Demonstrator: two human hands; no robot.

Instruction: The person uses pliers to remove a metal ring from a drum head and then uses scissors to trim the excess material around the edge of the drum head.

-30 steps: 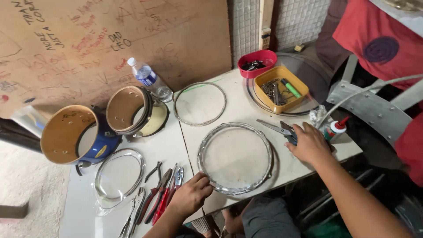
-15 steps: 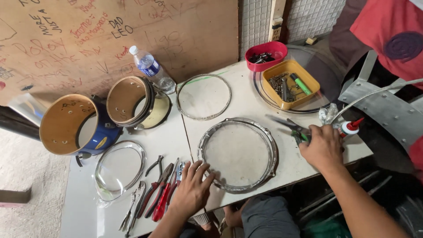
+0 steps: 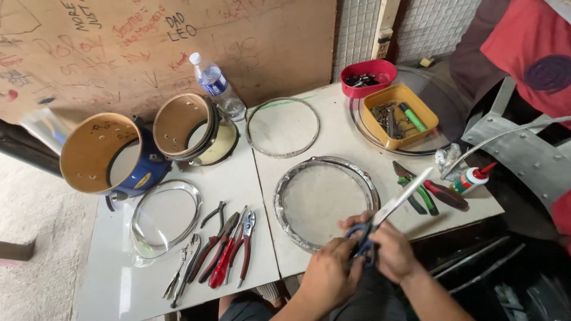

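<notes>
Both my hands meet at the near edge of the white table (image 3: 250, 178). My left hand (image 3: 328, 272) and my right hand (image 3: 391, 249) together grip a pair of scissors (image 3: 386, 213) with blue handles, its long pale blades pointing up and to the right. The scissors hang over the near rim of a round drum head in a metal hoop (image 3: 326, 201), which lies flat on the table.
Several pliers (image 3: 220, 246) lie left of my hands, and two more (image 3: 429, 191) beside a glue bottle (image 3: 473, 177) on the right. Two drum shells (image 3: 110, 154) (image 3: 193, 128), a clear head (image 3: 163, 215), a bare hoop (image 3: 283, 127), a water bottle (image 3: 217, 86), a yellow tray (image 3: 399, 116) and a red tub (image 3: 369, 77) stand further back.
My right hand picked the scissors up from the right side of the table and brought them in. My left hand left the drum head's edge and joined it on the handles.
</notes>
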